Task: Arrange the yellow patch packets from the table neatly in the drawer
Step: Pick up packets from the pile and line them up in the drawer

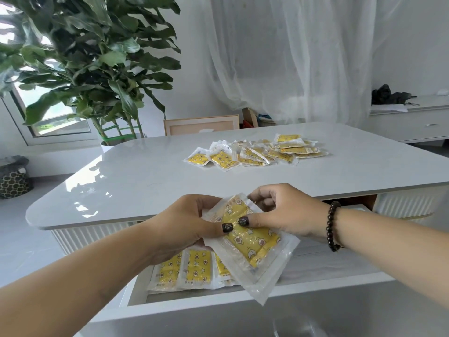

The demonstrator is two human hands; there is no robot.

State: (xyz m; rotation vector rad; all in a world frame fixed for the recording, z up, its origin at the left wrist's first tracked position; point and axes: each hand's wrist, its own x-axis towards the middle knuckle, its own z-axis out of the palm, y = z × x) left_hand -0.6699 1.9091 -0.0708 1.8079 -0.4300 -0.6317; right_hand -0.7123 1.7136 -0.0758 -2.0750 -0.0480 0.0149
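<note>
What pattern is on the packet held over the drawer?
Yellow with small stars and cartoon figures, inside clear wrapping; the packet shows best in the head view.

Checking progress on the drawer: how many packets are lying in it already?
3 show, side by side at the drawer's left: left packet, middle packet, right packet half hidden by the held packet. More may be hidden beneath.

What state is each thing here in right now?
Drawer: pulled open.
Held packets: above the drawer, pinched by both hands.
Left hand: gripping.
Right hand: gripping.
Drawer packets: lying flat, side by side.
Table packets: loose overlapping pile.
</note>
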